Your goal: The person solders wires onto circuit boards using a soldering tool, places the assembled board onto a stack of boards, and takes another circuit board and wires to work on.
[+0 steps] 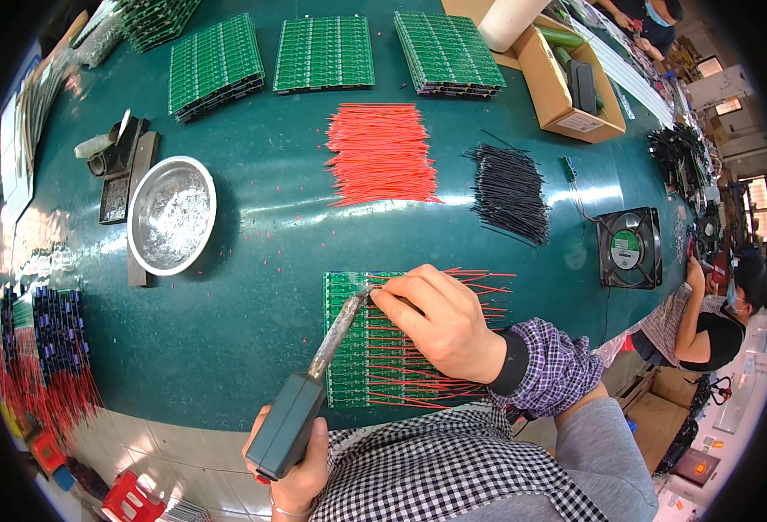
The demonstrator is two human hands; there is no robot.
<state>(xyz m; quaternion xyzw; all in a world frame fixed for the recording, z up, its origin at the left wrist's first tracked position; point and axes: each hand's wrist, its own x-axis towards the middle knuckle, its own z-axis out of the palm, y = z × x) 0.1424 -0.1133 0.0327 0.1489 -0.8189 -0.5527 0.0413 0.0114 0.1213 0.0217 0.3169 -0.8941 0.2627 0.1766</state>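
My left hand (pixel 292 465) is wrapped round the dark green handle of a soldering iron (pixel 289 422). The iron's tip slants up to the top edge of a green circuit board panel (pixel 341 348) at the table's front. There my right hand (pixel 440 317) hovers low over the panel, thumb and forefinger pinched at the iron's tip. A red wire seems to be in that pinch, but the fingers partly hide it. Several red wires (pixel 405 383) lie across the panel in rows, their loose ends sticking out past its right side.
Beyond the panel lie a pile of red wires (pixel 379 155) and a black bundle (pixel 509 193). A white bowl (pixel 137 228) is at left, a fan (pixel 629 248) at right. Board stacks (pixel 324 54) and a cardboard box (pixel 575 122) line the back. Co-workers sit at right.
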